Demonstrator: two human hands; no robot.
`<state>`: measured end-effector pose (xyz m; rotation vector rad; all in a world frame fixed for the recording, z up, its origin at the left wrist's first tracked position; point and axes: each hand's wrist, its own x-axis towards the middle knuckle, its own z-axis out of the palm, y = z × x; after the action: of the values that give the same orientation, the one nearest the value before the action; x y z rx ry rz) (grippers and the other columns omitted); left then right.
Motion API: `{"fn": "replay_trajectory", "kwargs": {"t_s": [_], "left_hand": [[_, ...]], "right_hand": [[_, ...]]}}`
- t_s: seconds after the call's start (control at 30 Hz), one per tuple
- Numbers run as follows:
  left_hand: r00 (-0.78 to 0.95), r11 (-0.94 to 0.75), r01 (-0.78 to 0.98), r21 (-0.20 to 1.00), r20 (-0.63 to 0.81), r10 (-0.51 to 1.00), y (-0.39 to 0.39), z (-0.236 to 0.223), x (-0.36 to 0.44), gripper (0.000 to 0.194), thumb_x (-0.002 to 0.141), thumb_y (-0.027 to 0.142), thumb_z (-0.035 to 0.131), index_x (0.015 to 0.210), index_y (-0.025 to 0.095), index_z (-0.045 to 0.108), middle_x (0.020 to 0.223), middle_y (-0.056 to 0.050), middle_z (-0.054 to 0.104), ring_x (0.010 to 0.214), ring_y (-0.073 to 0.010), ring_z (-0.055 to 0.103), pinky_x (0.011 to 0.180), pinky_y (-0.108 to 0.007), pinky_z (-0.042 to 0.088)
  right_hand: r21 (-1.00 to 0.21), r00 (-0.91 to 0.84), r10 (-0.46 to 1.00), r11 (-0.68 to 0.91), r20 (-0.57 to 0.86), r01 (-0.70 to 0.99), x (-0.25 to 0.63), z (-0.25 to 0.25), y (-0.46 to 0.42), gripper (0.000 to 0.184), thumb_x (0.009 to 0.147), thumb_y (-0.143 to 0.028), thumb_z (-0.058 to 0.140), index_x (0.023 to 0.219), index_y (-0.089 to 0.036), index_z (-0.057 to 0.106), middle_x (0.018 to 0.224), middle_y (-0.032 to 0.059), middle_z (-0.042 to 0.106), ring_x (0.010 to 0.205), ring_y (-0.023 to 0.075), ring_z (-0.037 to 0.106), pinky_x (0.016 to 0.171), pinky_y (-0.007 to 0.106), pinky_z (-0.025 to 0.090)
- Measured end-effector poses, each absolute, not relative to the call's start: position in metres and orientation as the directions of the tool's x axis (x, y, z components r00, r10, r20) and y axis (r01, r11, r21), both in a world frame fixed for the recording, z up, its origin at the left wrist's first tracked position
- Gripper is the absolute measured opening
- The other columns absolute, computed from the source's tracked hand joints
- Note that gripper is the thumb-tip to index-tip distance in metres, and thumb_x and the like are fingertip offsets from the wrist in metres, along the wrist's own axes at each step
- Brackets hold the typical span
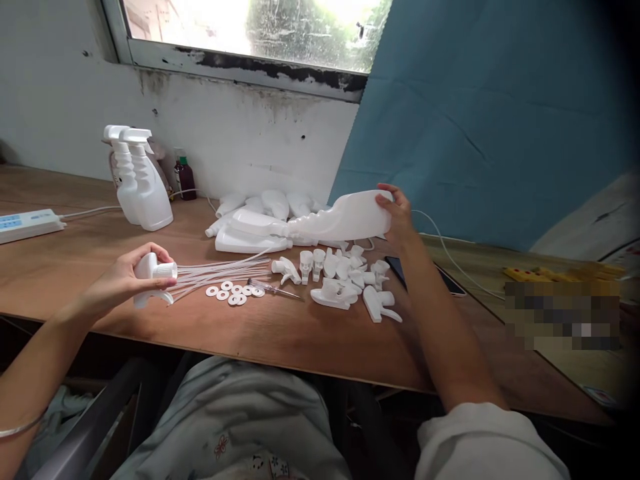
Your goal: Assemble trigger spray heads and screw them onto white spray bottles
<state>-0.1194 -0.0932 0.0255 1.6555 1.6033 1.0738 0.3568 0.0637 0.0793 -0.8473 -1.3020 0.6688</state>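
My left hand (pixel 123 275) is closed around a white trigger spray head (pixel 164 271), its ribbed collar facing right. Thin white dip tubes (pixel 225 269) lie just beyond the collar; whether one is fitted into it I cannot tell. At centre right, my right hand (pixel 399 215) grips the base end of a white spray bottle (pixel 345 217), tilted on its side with the neck pointing left. Under that bottle sit several loose spray heads (pixel 345 270). White ring washers (pixel 234 299) and a screwdriver (pixel 275 289) rest between my hands.
More white bottles (pixel 250 237) lie piled by the wall. Two bottles with spray heads (pixel 145 190) stand at the back left, beside a dark bottle (pixel 186 179). A power strip (pixel 30 225) is far left. A phone (pixel 450 280) lies behind my right forearm.
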Motion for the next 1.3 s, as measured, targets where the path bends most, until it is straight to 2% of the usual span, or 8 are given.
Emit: {"fn": "replay_trajectory", "kwargs": {"t_s": [0.23,0.33,0.47,0.6,0.73,0.83,1.03,1.3], "left_hand": [[-0.036,-0.128,0.43,0.894,0.159,0.987,-0.091,0.022,-0.12,0.045,0.047,0.034,0.078,0.08,0.019,0.053,0.081,-0.002,0.057,0.064,-0.0139,0.05,0.05,-0.019,0.044],[-0.019,-0.119,0.39,0.913,0.138,0.99,-0.09,0.019,-0.121,0.046,0.049,0.03,0.078,0.086,0.02,0.055,0.076,-0.002,0.056,0.063,-0.0144,0.051,0.048,-0.019,0.044],[-0.002,-0.103,0.298,0.949,0.109,0.994,-0.088,0.018,-0.122,0.052,0.049,0.027,0.078,0.095,0.02,0.056,0.082,-0.003,0.058,0.062,-0.0142,0.051,0.046,-0.019,0.043],[-0.068,-0.081,0.215,0.973,0.098,0.993,-0.091,0.023,-0.125,0.053,0.044,0.026,0.08,0.091,0.02,0.057,0.076,-0.002,0.058,0.059,-0.0127,0.051,0.046,-0.018,0.043],[-0.127,-0.078,0.186,0.979,0.102,0.987,-0.093,0.028,-0.131,0.051,0.043,0.028,0.081,0.088,0.019,0.057,0.075,-0.001,0.055,0.059,-0.0115,0.049,0.045,-0.016,0.041],[-0.144,-0.056,0.187,0.981,0.084,0.986,-0.092,0.028,-0.135,0.052,0.043,0.028,0.081,0.088,0.02,0.057,0.075,-0.001,0.055,0.058,-0.0115,0.048,0.044,-0.017,0.039],[-0.1,-0.053,0.199,0.979,0.074,0.992,-0.091,0.025,-0.134,0.05,0.045,0.026,0.08,0.089,0.019,0.057,0.078,-0.002,0.056,0.063,-0.0136,0.049,0.048,-0.019,0.042],[-0.059,-0.06,0.165,0.985,0.071,0.996,-0.086,0.016,-0.13,0.048,0.046,0.025,0.079,0.089,0.02,0.057,0.075,-0.002,0.057,0.059,-0.0135,0.05,0.047,-0.019,0.043]], "right_hand": [[-0.855,0.049,0.864,0.486,0.502,0.179,0.343,0.08,0.054,0.051,0.059,-0.043,0.069,0.104,-0.029,0.05,0.077,-0.0013,0.059,0.058,0.014,0.055,0.047,0.025,0.044],[-0.843,-0.005,0.868,0.483,0.496,0.236,0.333,0.083,0.045,0.052,0.061,-0.048,0.066,0.107,-0.03,0.048,0.082,0.0003,0.059,0.061,0.0157,0.056,0.049,0.027,0.045],[-0.813,-0.031,0.848,0.518,0.53,0.268,0.328,0.093,0.034,0.054,0.06,-0.049,0.068,0.107,-0.03,0.049,0.085,0.0016,0.06,0.066,0.0187,0.058,0.053,0.03,0.046],[-0.806,0.039,0.823,0.544,0.567,0.235,0.342,0.1,0.031,0.049,0.06,-0.045,0.068,0.104,-0.029,0.053,0.082,0.002,0.06,0.066,0.0196,0.059,0.051,0.031,0.045],[-0.856,0.121,0.85,0.497,0.513,0.142,0.357,0.095,0.04,0.045,0.054,-0.04,0.071,0.095,-0.028,0.056,0.073,-0.0005,0.058,0.057,0.0161,0.056,0.044,0.027,0.042],[-0.885,0.151,0.873,0.456,0.465,0.089,0.359,0.088,0.046,0.044,0.052,-0.039,0.072,0.092,-0.027,0.056,0.072,-0.0015,0.058,0.058,0.0157,0.056,0.044,0.026,0.042],[-0.886,0.126,0.878,0.451,0.463,0.11,0.354,0.083,0.049,0.046,0.055,-0.045,0.069,0.095,-0.027,0.054,0.08,0.0004,0.06,0.067,0.0188,0.059,0.05,0.03,0.046],[-0.895,0.032,0.899,0.43,0.436,0.119,0.339,0.08,0.048,0.05,0.055,-0.049,0.07,0.097,-0.028,0.052,0.077,-0.0008,0.058,0.066,0.0173,0.057,0.052,0.029,0.045]]}}
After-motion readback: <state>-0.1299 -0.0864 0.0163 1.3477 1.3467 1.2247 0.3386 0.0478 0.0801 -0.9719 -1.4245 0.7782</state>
